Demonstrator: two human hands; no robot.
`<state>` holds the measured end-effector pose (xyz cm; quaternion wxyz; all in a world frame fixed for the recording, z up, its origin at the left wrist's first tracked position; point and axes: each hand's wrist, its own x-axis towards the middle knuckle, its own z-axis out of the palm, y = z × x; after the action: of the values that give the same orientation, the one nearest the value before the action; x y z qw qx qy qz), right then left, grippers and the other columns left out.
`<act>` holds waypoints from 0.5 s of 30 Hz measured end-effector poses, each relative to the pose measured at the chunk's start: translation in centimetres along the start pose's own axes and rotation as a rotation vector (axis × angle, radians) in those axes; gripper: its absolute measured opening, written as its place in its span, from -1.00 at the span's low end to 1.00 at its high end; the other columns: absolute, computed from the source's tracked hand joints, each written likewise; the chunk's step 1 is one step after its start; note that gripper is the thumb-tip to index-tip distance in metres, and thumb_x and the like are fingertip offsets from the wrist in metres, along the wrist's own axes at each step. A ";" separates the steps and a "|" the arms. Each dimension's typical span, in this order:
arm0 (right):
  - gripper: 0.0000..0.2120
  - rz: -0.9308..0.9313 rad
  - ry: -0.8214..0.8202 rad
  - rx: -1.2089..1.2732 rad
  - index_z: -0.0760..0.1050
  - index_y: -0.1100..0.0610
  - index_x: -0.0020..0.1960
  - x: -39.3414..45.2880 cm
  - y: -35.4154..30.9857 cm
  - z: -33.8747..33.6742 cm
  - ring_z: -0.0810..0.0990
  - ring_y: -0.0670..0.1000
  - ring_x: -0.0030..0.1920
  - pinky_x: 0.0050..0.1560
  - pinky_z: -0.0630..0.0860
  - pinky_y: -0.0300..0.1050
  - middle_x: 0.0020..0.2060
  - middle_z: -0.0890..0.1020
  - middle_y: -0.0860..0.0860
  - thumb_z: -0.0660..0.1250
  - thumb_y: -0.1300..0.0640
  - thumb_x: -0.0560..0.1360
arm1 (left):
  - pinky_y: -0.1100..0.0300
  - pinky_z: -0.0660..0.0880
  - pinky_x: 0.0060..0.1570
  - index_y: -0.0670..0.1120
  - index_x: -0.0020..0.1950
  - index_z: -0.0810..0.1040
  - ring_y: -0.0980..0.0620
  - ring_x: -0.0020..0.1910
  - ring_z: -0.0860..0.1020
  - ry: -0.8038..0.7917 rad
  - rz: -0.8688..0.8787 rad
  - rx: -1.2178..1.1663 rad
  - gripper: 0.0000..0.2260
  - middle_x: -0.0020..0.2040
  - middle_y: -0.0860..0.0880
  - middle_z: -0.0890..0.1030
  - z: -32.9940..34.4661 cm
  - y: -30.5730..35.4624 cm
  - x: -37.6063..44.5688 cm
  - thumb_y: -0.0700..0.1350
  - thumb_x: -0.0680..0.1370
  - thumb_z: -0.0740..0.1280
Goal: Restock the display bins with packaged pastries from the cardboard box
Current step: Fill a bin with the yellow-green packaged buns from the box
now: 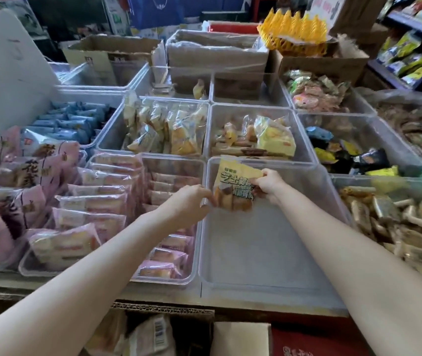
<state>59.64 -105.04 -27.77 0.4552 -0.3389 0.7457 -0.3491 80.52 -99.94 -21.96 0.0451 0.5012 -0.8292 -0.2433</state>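
While both arms are reaching forward over the bins, one packet is being held between the hands.

Cardboard box [163,308]: sitting at the bottom edge of the frame, below the table edge; wrapped packets [151,335] are showing inside, one with a barcode.

Clear bin [269,265]: lying lower centre, its floor bare in the near part.

Left hand [192,201]: fingers curling, pinching the lower left corner of the pastry packet.

Right hand [269,185]: gripping the packet's right edge, fingers curled round it.

Pastry packet [235,186]: yellow wrapper with green lettering, being held upright over the far end of the clear bin, centre frame; whether it is touching the bin floor I cannot tell.

Pink packets [102,201]: filling the bin just left of the clear bin, stacked in rows.

Brown wrapped snacks [394,222]: piling in the bin at the right edge.

Yellow packets [274,137]: lying in the bin directly beyond the held packet, middle row.

Blue packets [68,122]: lying in the bin at upper left.

Yellow basket [294,29]: resting on boxes at upper right, far end.
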 end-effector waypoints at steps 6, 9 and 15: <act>-0.60 0.042 0.009 0.200 0.23 0.24 0.35 1.1 1.0 1.7 0.51 0.08 0.08 -0.05 0.49 -0.11 0.05 0.38 0.12 0.24 0.25 0.56 | 0.27 0.31 0.03 -0.05 0.15 0.57 -0.05 0.09 0.49 -0.022 -0.033 -0.027 -0.73 0.13 -0.09 0.53 1.3 -0.5 0.5 -0.23 0.53 0.20; -0.63 -0.057 0.109 0.032 0.34 0.22 0.26 0.7 2.2 2.4 0.53 0.08 -0.02 -0.18 0.55 -0.06 0.12 0.49 0.16 0.27 0.32 0.48 | 0.32 0.28 -0.07 -0.06 0.15 0.57 -0.04 0.09 0.48 -0.018 -0.036 -0.056 -0.74 0.13 -0.07 0.51 1.5 -0.6 0.4 -0.23 0.53 0.19; -0.60 0.121 0.015 -0.042 0.30 0.25 0.19 -0.2 3.3 1.7 0.59 0.12 -0.10 -0.39 0.48 -0.14 0.11 0.51 0.19 0.40 0.15 0.48 | 0.35 0.25 -0.12 -0.06 0.17 0.55 -0.04 0.10 0.47 -0.038 -0.036 -0.051 -0.75 0.16 -0.08 0.49 1.5 -0.5 0.4 -0.21 0.55 0.19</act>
<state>60.69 -103.53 -31.00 0.4627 -0.3003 0.7753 -0.3078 80.28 -99.92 -23.59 0.0376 0.5101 -0.8143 -0.2744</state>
